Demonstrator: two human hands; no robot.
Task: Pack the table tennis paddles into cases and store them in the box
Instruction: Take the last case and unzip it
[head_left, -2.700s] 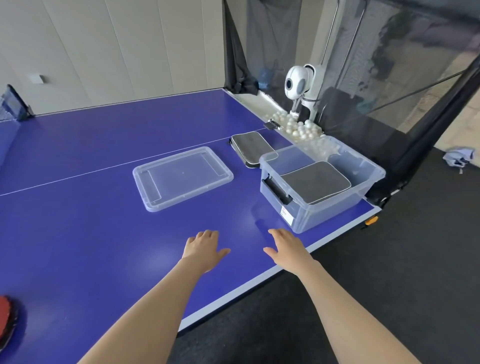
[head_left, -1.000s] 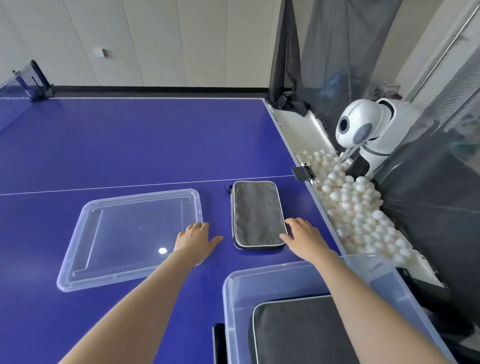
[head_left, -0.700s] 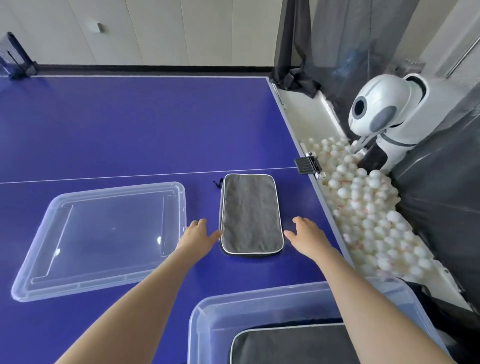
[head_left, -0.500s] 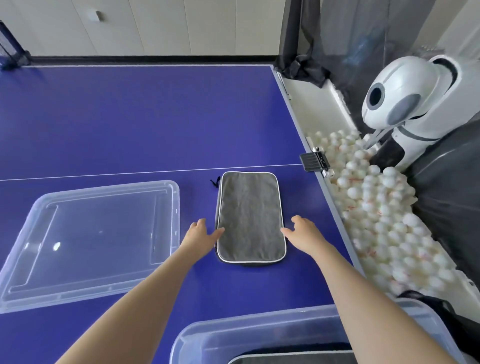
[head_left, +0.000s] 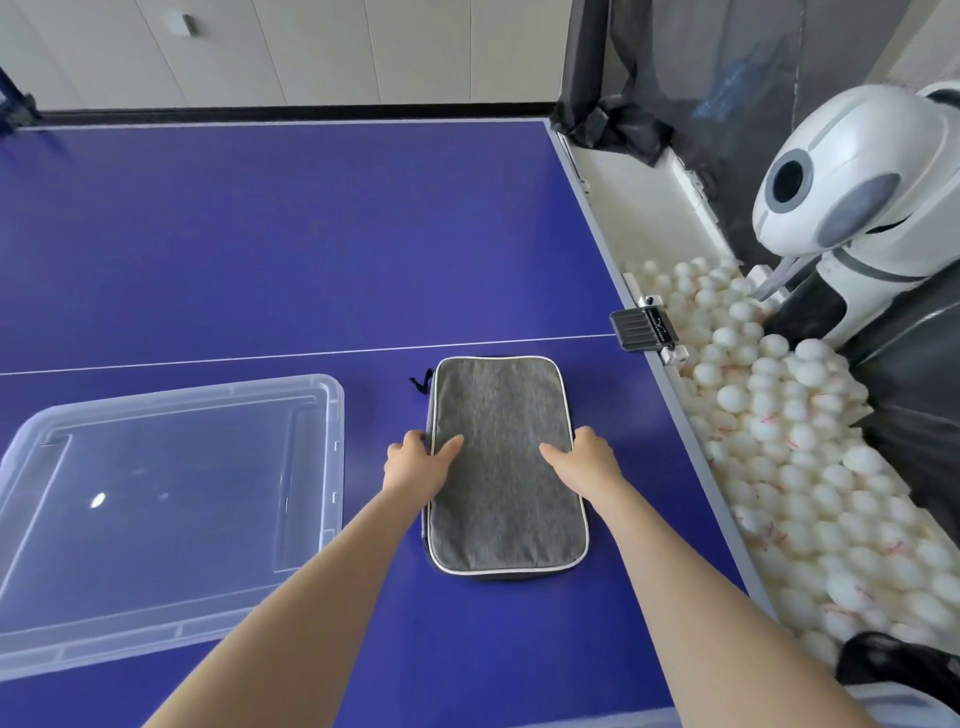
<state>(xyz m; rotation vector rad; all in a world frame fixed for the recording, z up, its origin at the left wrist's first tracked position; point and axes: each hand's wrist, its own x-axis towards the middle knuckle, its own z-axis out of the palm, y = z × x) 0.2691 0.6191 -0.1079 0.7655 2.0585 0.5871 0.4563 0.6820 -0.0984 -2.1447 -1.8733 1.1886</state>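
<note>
Both hands, L (head_left: 415, 462) & R (head_left: 582, 457), grip grey case (head_left: 506, 467) by its sides.

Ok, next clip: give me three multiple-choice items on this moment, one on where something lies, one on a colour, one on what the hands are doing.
1. Where does the clear lid lie relative to the grey case?
A. To its left, on the table
B. On top of it
C. To its right, among the balls

2. What colour is the table surface?
A. Green
B. Blue-purple
C. Black

3. What are the left hand and right hand doing?
A. Both rest on the clear lid
B. One lifts a ball
C. Each grips one long edge of the grey case

Answers: 1 A, the lid lies flat beside the case, apart from it. 2 B, the top is blue-purple with a white line across it. 3 C, thumbs lie on the case's top and fingers wrap its left and right edges, with the case flat on the table.
</note>
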